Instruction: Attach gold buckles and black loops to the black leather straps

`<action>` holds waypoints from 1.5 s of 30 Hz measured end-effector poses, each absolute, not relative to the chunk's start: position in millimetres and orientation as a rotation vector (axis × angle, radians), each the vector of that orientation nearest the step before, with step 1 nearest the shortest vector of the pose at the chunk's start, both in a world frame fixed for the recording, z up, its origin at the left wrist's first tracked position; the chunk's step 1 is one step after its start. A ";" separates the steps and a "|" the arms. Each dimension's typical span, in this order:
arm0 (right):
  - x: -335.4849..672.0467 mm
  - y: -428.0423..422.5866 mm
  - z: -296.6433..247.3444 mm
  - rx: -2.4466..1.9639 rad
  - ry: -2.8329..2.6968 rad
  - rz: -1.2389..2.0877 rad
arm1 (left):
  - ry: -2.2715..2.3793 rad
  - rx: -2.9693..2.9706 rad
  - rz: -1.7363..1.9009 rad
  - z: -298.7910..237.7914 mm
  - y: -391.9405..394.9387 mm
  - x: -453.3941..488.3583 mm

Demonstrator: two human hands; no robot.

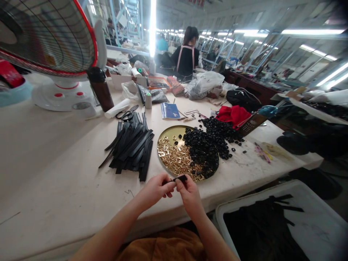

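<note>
Both of my hands meet at the near rim of a round gold tray (178,131). My left hand (160,186) pinches one part of a black strap (181,178), and my right hand (188,188) pinches the part beside it. Fingers cover much of the strap, and whether a buckle sits on it I cannot tell. In the tray lie many gold buckles (176,159) on the left and small black pieces (202,148) on the right, spilling over the far rim. A pile of black straps (132,145) lies left of the tray.
Scissors (126,114), a thread spool (148,100), a blue booklet (170,111) and a red cloth (233,115) lie farther back. A fan (65,90) and a dark bottle (100,88) stand at left. A white bin (312,214) with black strips stands below the table's right edge. A person (187,56) works beyond.
</note>
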State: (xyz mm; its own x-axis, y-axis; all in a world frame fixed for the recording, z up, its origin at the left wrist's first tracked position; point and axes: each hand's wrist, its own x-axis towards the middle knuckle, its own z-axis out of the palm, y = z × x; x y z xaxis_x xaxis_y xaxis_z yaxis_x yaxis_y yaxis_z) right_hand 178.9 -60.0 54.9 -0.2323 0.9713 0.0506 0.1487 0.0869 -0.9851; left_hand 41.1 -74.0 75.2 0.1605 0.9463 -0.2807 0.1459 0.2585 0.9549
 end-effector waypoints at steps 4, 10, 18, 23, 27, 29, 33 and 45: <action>189.7 -63.6 56.8 -1.098 -1.712 1.178 | 1.341 1.195 0.860 69.9 -74.9 40.1; 234.1 -16.6 53.0 -1.463 -2.145 0.393 | 1.341 1.334 0.726 70.8 -75.5 38.8; 248.3 8.4 45.0 -1.616 -2.302 0.101 | 1.334 1.280 0.760 70.1 -78.9 42.8; 246.9 -1.3 55.5 -1.464 -1.674 0.855 | 1.372 1.281 0.802 79.1 -73.7 47.5; 220.9 -19.1 65.2 -1.116 -1.219 1.399 | 1.365 1.258 0.902 83.3 -64.3 57.7; 207.4 -27.4 67.6 -1.042 -1.127 1.501 | 1.396 1.251 0.964 82.8 -62.5 58.6; 193.6 -33.4 68.0 -1.031 -1.072 1.611 | 1.524 1.336 1.028 81.1 -64.7 52.3; 192.6 -33.1 65.3 -1.070 -1.175 1.561 | 1.634 1.688 0.858 93.8 -72.0 44.2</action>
